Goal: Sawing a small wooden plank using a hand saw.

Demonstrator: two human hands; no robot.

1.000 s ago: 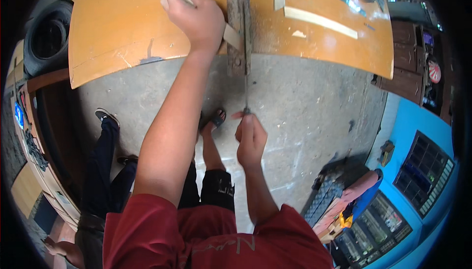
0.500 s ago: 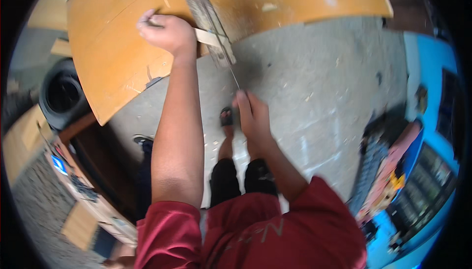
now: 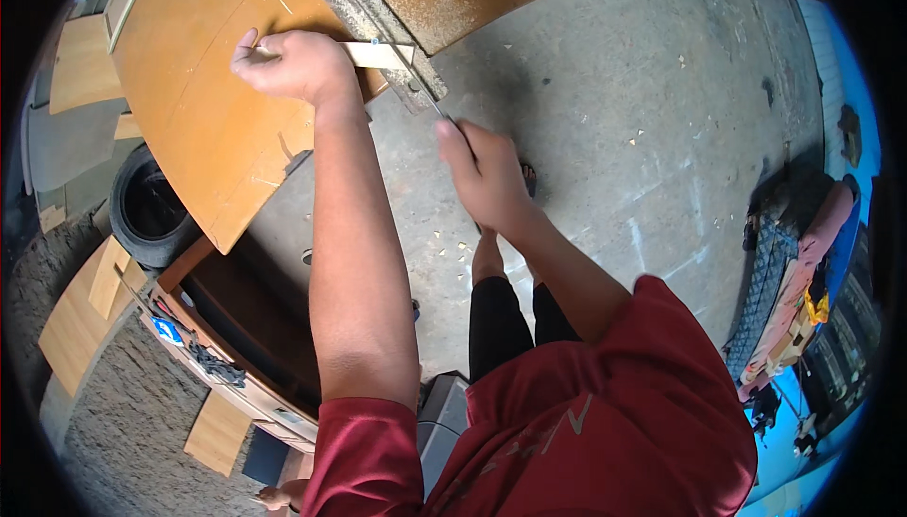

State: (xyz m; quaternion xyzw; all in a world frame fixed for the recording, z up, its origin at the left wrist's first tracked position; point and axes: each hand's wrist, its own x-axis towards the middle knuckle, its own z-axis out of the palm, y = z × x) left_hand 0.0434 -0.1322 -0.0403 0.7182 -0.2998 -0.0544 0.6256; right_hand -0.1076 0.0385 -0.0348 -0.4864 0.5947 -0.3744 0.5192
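Observation:
My left hand [image 3: 300,66] is closed around a short pale wood strip [image 3: 380,55], whose free end lies across a worn, dust-covered board [image 3: 413,88] on the orange-brown tabletop [image 3: 203,125]. The fingers hide the strip's other end. In my right hand [image 3: 487,172], just off the table's edge, is a long thin blade, apparently a hand saw [image 3: 421,83] seen edge-on. It slants up and left across the strip near its free end. My fist covers the saw's handle. Pale sawdust lies along the board and the table beside it.
Below the table is a concrete floor [image 3: 605,149] with scattered wood chips. At left stand a black tire [image 3: 128,210] and a wooden cabinet [image 3: 236,328]. Cloths [image 3: 779,276] are heaped at right. Another person's hand [image 3: 274,497] shows at the lower left.
My right hand has moved up toward the table, pushing the saw farther across the strip. The view has shifted and turned; my left hand still grips the strip.

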